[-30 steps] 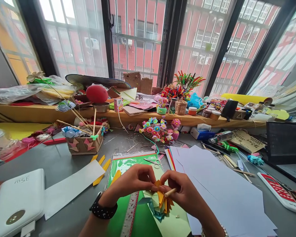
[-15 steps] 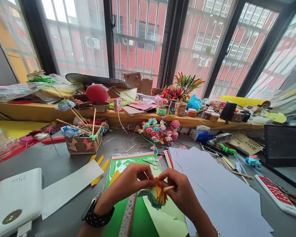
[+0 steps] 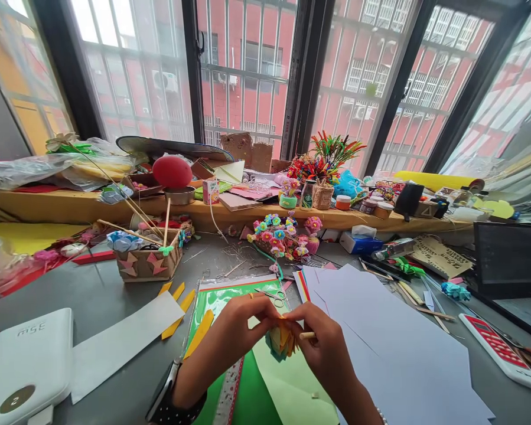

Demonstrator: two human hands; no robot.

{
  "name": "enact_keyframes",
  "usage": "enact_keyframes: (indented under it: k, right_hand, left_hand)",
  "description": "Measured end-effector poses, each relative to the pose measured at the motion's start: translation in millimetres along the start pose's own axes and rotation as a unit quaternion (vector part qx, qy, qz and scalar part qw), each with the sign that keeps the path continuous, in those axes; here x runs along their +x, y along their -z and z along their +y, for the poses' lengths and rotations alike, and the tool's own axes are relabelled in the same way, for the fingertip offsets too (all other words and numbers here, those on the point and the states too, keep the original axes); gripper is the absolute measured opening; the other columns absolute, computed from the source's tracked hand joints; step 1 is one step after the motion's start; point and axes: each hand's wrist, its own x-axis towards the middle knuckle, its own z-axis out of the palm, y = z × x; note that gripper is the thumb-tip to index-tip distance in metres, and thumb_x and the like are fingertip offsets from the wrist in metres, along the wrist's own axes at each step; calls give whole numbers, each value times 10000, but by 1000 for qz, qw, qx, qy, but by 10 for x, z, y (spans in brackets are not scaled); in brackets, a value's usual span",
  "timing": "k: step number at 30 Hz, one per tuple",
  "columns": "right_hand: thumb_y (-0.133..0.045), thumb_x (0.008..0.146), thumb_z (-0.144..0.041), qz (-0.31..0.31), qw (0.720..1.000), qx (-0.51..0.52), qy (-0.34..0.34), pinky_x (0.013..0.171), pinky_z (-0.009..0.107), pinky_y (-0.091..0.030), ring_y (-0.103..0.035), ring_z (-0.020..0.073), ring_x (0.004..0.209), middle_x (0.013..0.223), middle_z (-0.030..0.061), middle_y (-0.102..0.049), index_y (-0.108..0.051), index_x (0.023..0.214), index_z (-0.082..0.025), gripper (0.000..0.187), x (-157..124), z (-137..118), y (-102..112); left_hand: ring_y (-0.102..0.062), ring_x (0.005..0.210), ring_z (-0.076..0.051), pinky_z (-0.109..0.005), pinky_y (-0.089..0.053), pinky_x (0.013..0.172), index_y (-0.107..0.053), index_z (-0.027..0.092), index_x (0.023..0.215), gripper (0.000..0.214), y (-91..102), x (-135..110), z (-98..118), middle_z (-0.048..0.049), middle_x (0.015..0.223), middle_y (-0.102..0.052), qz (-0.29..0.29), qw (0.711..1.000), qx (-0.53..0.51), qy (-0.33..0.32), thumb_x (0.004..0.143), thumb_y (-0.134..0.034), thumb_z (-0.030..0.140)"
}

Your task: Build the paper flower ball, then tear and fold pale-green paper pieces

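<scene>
Both hands meet low in the middle over a green paper pack (image 3: 247,389). My left hand (image 3: 241,327) pinches a folded paper flower (image 3: 282,342) of orange, yellow and teal petals. My right hand (image 3: 321,348) closes on the same flower from the right and also grips a short wooden stick (image 3: 307,335) poking out to the left. A black watch sits on my left wrist (image 3: 170,401). A ruler (image 3: 230,392) lies under my left forearm. Small scissors (image 3: 271,293) rest just beyond the hands.
White paper sheets (image 3: 393,348) spread to the right, a white paper strip (image 3: 123,339) and yellow strips (image 3: 179,301) to the left. A white power bank (image 3: 23,366) lies at bottom left, a cardboard box (image 3: 147,260) of sticks behind it, and a red-and-white calculator (image 3: 499,348) at right.
Both hands with the flower have shifted slightly up and away. The flower has turned, so less of its teal underside shows. The view tilted a little.
</scene>
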Motion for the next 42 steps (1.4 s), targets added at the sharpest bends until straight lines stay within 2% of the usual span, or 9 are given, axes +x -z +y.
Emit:
enact_keyframes:
  k: [6,12,16,22,33,42]
  right_hand:
    - [-443,740,-66,-59,997,53,-1,569,210,-437,-561,131,679,771,18,-606,-567,865,-205,224,5,12,82]
    - [-443,766,-93,-19,999,23,17,551,217,-434,-553,132,648,732,25,-593,-572,810,-187,166,5,6,38]
    - [-434,783,-105,8,999,35,15,577,223,-451,-564,132,665,748,25,-603,-575,828,-197,175,16,5,34]
    - [-419,730,-37,-58,993,103,-17,624,221,-479,-583,136,749,837,23,-622,-579,921,-220,309,33,32,90]
    - [-451,765,-105,-32,997,75,-5,604,228,-460,-581,140,702,785,31,-627,-594,867,-197,199,25,20,81]
    - [-477,756,-123,-17,999,30,0,507,206,-418,-552,131,616,687,21,-598,-605,795,-182,146,13,2,41]
  left_hand:
    - [-562,659,-119,-209,-418,618,-585,184,706,82,8,11,-40,8,708,-619,-4,1000,-22,-11,751,-517,182]
    - [-563,670,-118,-210,-429,625,-566,178,743,45,-18,24,-12,6,720,-615,-14,999,-39,3,748,-523,190]
    - [-564,680,-125,-221,-437,636,-562,175,734,52,-24,43,1,1,720,-616,5,998,-57,13,751,-523,205]
    - [-566,662,-131,-239,-444,632,-576,157,692,104,-8,66,-67,-15,698,-616,1,993,-115,17,749,-529,231]
    - [-583,732,-146,-285,-479,700,-553,134,730,101,-19,65,-67,-14,732,-587,-49,964,-248,79,716,-573,231]
    - [-586,701,-140,-265,-474,672,-551,130,714,93,-17,63,-97,-12,721,-584,-45,973,-216,73,719,-567,222]
